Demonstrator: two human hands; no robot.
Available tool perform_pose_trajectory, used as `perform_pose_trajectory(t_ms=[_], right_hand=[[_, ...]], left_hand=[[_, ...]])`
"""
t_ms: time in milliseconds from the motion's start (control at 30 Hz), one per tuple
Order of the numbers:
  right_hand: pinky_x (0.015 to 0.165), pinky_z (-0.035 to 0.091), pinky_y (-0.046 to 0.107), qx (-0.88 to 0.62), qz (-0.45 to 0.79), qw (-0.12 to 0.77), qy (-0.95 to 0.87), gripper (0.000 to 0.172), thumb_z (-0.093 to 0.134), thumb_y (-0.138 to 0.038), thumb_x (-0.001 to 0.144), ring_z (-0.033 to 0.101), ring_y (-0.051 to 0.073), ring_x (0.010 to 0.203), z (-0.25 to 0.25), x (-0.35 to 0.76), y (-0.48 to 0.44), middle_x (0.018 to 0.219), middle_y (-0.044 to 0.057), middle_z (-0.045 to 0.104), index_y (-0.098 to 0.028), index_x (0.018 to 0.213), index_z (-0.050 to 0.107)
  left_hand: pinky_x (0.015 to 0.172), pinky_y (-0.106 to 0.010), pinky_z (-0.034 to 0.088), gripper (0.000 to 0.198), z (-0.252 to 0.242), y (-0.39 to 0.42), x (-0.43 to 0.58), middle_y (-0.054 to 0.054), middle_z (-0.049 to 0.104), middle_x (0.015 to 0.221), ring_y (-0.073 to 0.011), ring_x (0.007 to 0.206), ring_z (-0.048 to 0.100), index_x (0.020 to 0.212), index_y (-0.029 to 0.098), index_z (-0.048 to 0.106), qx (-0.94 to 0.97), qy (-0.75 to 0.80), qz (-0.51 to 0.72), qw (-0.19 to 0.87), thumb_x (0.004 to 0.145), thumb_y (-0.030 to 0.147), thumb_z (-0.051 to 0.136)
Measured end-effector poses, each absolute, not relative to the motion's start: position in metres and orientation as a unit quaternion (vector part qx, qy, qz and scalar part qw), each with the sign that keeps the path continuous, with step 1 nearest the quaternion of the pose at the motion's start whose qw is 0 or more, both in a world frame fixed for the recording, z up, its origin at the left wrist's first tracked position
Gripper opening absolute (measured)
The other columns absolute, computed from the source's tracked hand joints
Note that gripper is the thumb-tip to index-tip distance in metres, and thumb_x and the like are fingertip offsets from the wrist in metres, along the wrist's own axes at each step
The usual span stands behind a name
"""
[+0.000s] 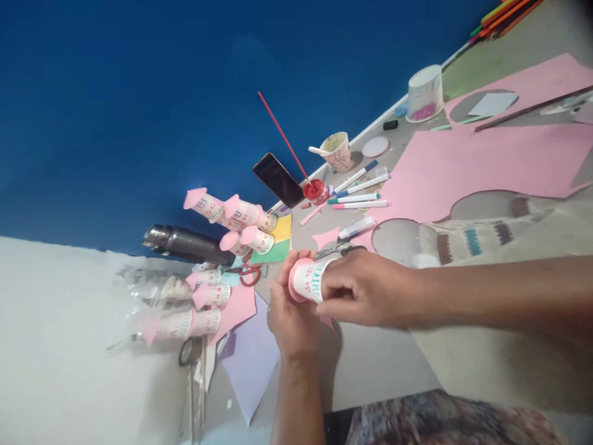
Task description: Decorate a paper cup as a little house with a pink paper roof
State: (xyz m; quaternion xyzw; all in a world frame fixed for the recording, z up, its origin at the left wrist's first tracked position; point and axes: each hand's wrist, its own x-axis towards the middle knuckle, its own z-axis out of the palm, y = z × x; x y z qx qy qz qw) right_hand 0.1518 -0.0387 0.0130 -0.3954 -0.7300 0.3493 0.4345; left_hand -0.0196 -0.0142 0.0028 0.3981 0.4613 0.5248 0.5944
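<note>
Between my hands is a small paper cup (309, 279), white with red marks and teal lettering, lying on its side with a pink paper disc (295, 280) at its base. My left hand (294, 321) cups the disc end, palm against it and fingers curled around. From the right, my right hand (370, 289) grips the cup at its open end, with some fingers reaching inside the mouth and hidden. Just behind the hands are dark-handled scissors (331, 250) and a white glue tube (357, 227).
Decorated cup towers (250, 213) stand near a black bottle (188, 241) and a leaning phone (278, 179). Red-handled scissors (250, 275), markers (359, 198), a red paint pot (315, 191) with a brush, pink paper (445, 167) and purple paper (250, 358) cover the table.
</note>
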Motion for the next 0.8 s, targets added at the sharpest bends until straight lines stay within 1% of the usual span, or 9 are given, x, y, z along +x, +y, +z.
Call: perform_pose_trajectory(t_ms=[100, 167, 233, 333, 467, 567, 700, 800], right_hand=[[0.059, 0.033, 0.031, -0.368, 0.184, 0.367, -0.834, 0.012, 0.069, -0.022, 0.094, 0.059, 0.017, 0.068, 0.0082, 0.1501, -0.0413, 0.08, 0.005, 0.073, -0.016, 0.084, 0.07], [0.06, 0.035, 0.032, -0.34, 0.098, 0.307, -0.883, 0.012, 0.065, -0.022, 0.099, 0.064, 0.021, 0.075, 0.0056, 0.1503, -0.0423, 0.089, 0.01, 0.075, -0.014, 0.093, 0.072], [0.059, 0.037, 0.033, -0.306, 0.035, 0.259, -0.915, 0.014, 0.061, -0.016, 0.1, 0.066, 0.023, 0.078, 0.0044, 0.1512, -0.0428, 0.09, 0.012, 0.075, -0.012, 0.094, 0.073], [0.057, 0.039, 0.035, -0.265, -0.03, 0.23, -0.936, 0.016, 0.058, -0.009, 0.096, 0.066, 0.025, 0.076, 0.0051, 0.1525, -0.043, 0.082, 0.012, 0.073, -0.011, 0.094, 0.074], [0.055, 0.039, 0.036, -0.248, -0.062, 0.219, -0.942, 0.018, 0.057, -0.007, 0.094, 0.064, 0.025, 0.071, 0.0056, 0.1518, -0.043, 0.076, 0.012, 0.072, -0.011, 0.095, 0.075], [0.055, 0.039, 0.036, -0.25, -0.059, 0.225, -0.94, 0.017, 0.058, -0.009, 0.095, 0.064, 0.025, 0.072, 0.0042, 0.1506, -0.0432, 0.08, 0.013, 0.074, -0.011, 0.095, 0.075], [0.056, 0.037, 0.034, -0.273, -0.037, 0.232, -0.933, 0.02, 0.056, -0.014, 0.102, 0.065, 0.023, 0.073, 0.0044, 0.1507, -0.0435, 0.083, 0.012, 0.075, -0.012, 0.094, 0.074], [0.058, 0.034, 0.034, -0.298, 0.013, 0.257, -0.919, 0.019, 0.058, -0.016, 0.102, 0.062, 0.021, 0.072, 0.0052, 0.1523, -0.0418, 0.085, 0.011, 0.075, -0.013, 0.091, 0.072]], left_hand=[[0.113, -0.05, 0.052, 0.062, 0.0043, -0.0157, -0.0219, -0.015, 0.072, 0.14, -0.0344, 0.139, 0.062, 0.125, 0.021, 0.077, 0.404, 0.455, 0.525, 0.595, 0.1, 0.071, 0.05], [0.111, -0.052, 0.054, 0.065, 0.0044, -0.0157, -0.024, -0.015, 0.072, 0.14, -0.036, 0.137, 0.063, 0.126, 0.021, 0.077, 0.408, 0.452, 0.514, 0.604, 0.098, 0.074, 0.051], [0.106, -0.054, 0.056, 0.069, 0.0038, -0.015, -0.0261, -0.016, 0.074, 0.136, -0.038, 0.132, 0.067, 0.127, 0.021, 0.077, 0.414, 0.448, 0.501, 0.614, 0.097, 0.077, 0.049], [0.105, -0.054, 0.056, 0.073, 0.0022, -0.0139, -0.0285, -0.017, 0.076, 0.133, -0.0393, 0.131, 0.067, 0.126, 0.019, 0.078, 0.418, 0.445, 0.495, 0.618, 0.097, 0.078, 0.046], [0.114, -0.052, 0.051, 0.073, 0.0007, -0.013, -0.0293, -0.018, 0.074, 0.137, -0.0379, 0.138, 0.063, 0.123, 0.018, 0.08, 0.408, 0.446, 0.509, 0.613, 0.097, 0.078, 0.048], [0.114, -0.053, 0.05, 0.073, 0.0011, -0.0134, -0.0281, -0.018, 0.075, 0.135, -0.038, 0.138, 0.063, 0.121, 0.018, 0.081, 0.403, 0.441, 0.507, 0.621, 0.095, 0.079, 0.05], [0.112, -0.055, 0.051, 0.071, 0.004, -0.0147, -0.0254, -0.018, 0.075, 0.134, -0.0391, 0.137, 0.064, 0.121, 0.018, 0.08, 0.4, 0.439, 0.501, 0.63, 0.096, 0.078, 0.051], [0.115, -0.055, 0.049, 0.07, 0.0064, -0.0147, -0.0247, -0.017, 0.076, 0.132, -0.038, 0.135, 0.065, 0.121, 0.02, 0.08, 0.388, 0.44, 0.496, 0.64, 0.096, 0.077, 0.05]])
